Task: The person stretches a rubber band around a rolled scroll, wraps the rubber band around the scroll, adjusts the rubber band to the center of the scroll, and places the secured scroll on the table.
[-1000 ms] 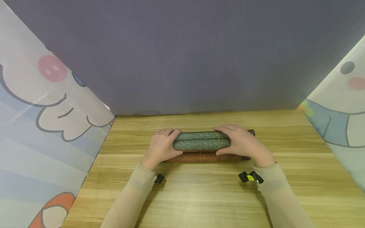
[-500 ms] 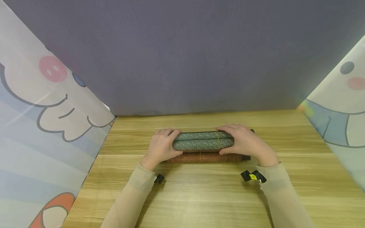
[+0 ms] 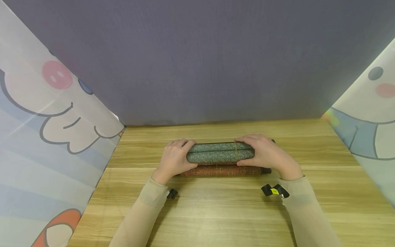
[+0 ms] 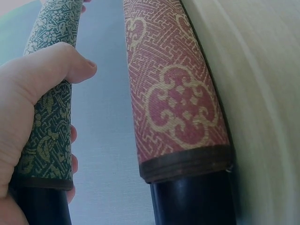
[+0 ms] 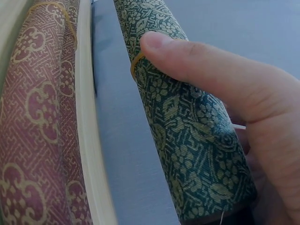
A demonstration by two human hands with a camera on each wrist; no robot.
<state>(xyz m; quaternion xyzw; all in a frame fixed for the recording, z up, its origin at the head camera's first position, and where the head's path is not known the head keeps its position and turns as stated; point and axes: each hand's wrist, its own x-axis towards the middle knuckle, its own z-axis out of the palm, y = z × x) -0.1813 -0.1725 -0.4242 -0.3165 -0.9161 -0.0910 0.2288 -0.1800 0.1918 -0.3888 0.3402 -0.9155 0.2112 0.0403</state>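
Observation:
Two green patterned scrolls [image 3: 216,157], one in front of the other, lie crosswise in the head view. My left hand [image 3: 176,156] grips their left end, its thumb curled over the green cloth [image 4: 51,126]. Over their right end my right hand [image 3: 266,156] closes, thumb lying across the green cloth [image 5: 197,145] beside a thin yellow band [image 3: 236,151]. A red patterned scroll [image 3: 222,171] with gold motifs lies just in front on the table. A second red roll shows beside it in the right wrist view. Fingers behind the green scrolls are mostly hidden.
The wooden table [image 3: 216,212] reaches back to a plain grey-purple wall [image 3: 216,68]. Cartoon-printed panels [image 3: 31,137] stand at both sides. A black camera mount [image 3: 271,190] hangs at the right wrist, another [image 3: 172,193] at the left.
My right hand has slid slightly to the right along the green scrolls, baring more cloth. My left hand and the red scroll look unmoved.

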